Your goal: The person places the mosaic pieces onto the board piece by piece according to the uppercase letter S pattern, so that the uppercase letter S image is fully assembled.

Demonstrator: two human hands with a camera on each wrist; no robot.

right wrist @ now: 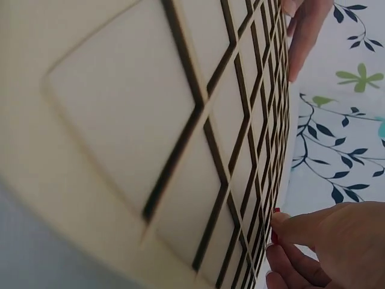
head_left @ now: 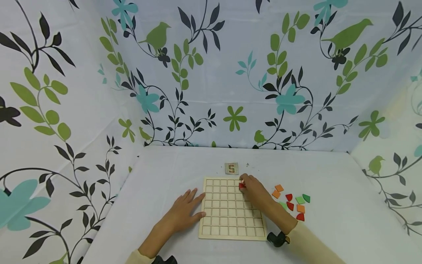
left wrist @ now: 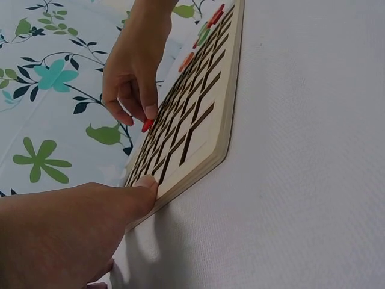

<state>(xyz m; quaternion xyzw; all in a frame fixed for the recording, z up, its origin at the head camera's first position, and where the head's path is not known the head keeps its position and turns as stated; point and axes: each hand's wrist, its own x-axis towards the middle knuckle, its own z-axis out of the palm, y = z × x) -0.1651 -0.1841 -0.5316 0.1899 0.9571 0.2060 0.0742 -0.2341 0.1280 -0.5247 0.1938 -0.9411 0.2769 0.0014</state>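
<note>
A light wooden grid board (head_left: 224, 221) lies on the white table, its cells bare where they show. My right hand (head_left: 253, 189) is over the board's far right corner and pinches a small red piece (head_left: 242, 185) between thumb and fingers. In the left wrist view the red piece (left wrist: 147, 125) shows at those fingertips, close over the grid. My left hand (head_left: 182, 212) rests at the board's left edge with fingers spread. Its thumb (left wrist: 144, 182) touches the rim of the board in the left wrist view.
Right of the board lie several loose flat pieces: orange squares (head_left: 300, 208), red quarter-rounds (head_left: 290, 206), light green squares (head_left: 300, 200) and a dark green piece (head_left: 306, 198). A small card (head_left: 231, 168) with a figure on it sits beyond the board. Patterned cloth (head_left: 204, 73) surrounds the table.
</note>
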